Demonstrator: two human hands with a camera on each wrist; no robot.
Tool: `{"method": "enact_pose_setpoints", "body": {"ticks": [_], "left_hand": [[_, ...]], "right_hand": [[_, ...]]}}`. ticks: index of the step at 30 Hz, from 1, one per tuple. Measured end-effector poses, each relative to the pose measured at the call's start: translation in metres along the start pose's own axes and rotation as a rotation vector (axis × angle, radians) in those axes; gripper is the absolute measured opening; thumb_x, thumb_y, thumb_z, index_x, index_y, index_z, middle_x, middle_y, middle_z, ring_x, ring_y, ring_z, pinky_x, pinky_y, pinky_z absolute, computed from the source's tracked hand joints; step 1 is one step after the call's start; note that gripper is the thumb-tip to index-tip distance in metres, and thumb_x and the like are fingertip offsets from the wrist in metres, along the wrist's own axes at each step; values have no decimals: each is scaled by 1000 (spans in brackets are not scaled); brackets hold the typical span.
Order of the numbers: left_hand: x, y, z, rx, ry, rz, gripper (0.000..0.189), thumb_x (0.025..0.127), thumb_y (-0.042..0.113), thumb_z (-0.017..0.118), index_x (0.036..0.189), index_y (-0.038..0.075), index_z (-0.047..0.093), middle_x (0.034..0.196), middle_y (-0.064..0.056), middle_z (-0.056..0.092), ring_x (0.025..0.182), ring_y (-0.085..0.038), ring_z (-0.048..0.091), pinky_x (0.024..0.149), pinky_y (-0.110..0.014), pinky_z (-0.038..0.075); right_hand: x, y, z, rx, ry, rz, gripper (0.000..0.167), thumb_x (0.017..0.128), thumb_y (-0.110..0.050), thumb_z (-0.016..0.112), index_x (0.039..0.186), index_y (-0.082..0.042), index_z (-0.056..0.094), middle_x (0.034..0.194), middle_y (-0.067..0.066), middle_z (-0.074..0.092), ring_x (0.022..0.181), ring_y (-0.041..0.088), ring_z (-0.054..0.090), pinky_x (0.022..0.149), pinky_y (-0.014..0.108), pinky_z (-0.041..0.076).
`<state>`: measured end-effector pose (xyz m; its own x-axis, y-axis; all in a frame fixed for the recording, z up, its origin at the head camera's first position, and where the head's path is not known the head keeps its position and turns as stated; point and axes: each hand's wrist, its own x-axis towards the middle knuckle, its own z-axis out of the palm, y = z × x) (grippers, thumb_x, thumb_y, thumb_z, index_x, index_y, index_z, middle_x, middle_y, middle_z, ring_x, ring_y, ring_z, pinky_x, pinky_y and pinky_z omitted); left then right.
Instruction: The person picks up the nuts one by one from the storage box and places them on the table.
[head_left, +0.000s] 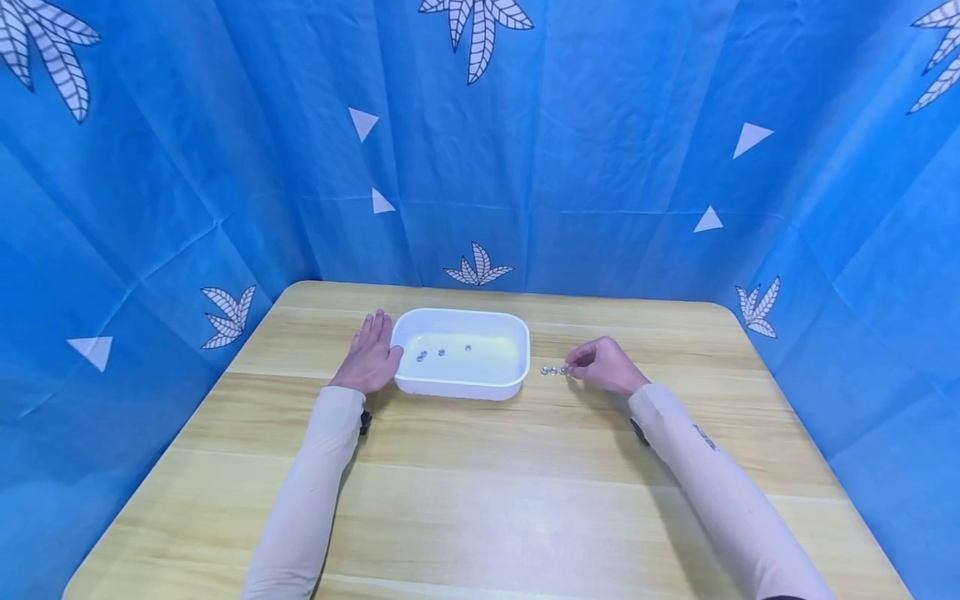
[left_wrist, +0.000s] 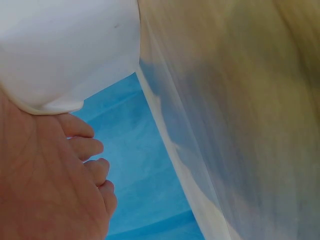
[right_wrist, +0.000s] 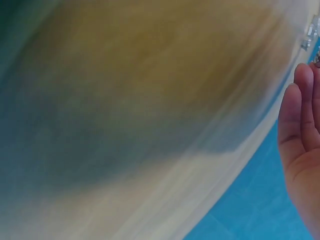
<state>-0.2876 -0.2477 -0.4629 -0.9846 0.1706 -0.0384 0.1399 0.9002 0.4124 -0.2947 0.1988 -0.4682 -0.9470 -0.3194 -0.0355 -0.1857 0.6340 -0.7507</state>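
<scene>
A white rectangular plastic basin (head_left: pixel 461 389) stands on the wooden table with several small shiny silvery pieces (head_left: pixel 441 352) scattered on its floor. My left hand (head_left: pixel 369 354) lies against its left end, fingers stretched forward, thumb at the rim. In the left wrist view the palm (left_wrist: pixel 45 170) is right at the rim of the basin (left_wrist: pixel 70 45). To the right of the basin, a short row of similar silvery pieces (head_left: pixel 553 370) lies on the table. At the row's right end, my right hand (head_left: pixel 606 365) pinches one small silvery piece (right_wrist: pixel 317 59) between its fingertips.
The light wooden table (head_left: pixel 480 500) has rounded far corners. A blue curtain (head_left: pixel 600 150) with white leaf and triangle prints hangs around its back and sides.
</scene>
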Motion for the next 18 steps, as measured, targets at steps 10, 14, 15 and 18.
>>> {"method": "enact_pose_setpoints", "body": {"ticks": [10,14,15,18], "left_hand": [[2,1,1,9,6,0,74,107,39,20,164,-3,-3,175,-20,-9,162,-39,-13,133,-58,0],[2,0,1,0,7,1,73,107,37,22,164,-3,-3,174,-19,-10,162,-38,-13,133,-58,0],[2,0,1,-1,7,1,73,108,37,22,164,-3,-3,174,-19,-10,162,-38,-13,133,-58,0],[1,-1,2,-1,6,0,73,108,37,22,164,-3,-3,174,-19,-11,162,-38,-13,133,-58,-1]], "right_hand": [[-1,1,0,-38,-17,-33,20,86,2,73,106,5,77,101,20,79,87,20,72,77,21,59],[1,2,0,-57,-20,-35,19,86,1,73,105,4,77,101,19,79,89,21,73,81,26,61],[1,2,0,-63,-22,-39,19,87,1,72,105,4,77,101,19,79,89,21,73,82,28,61],[1,3,1,-75,-24,-41,19,87,1,73,104,2,78,100,18,79,90,20,73,84,32,62]]}}
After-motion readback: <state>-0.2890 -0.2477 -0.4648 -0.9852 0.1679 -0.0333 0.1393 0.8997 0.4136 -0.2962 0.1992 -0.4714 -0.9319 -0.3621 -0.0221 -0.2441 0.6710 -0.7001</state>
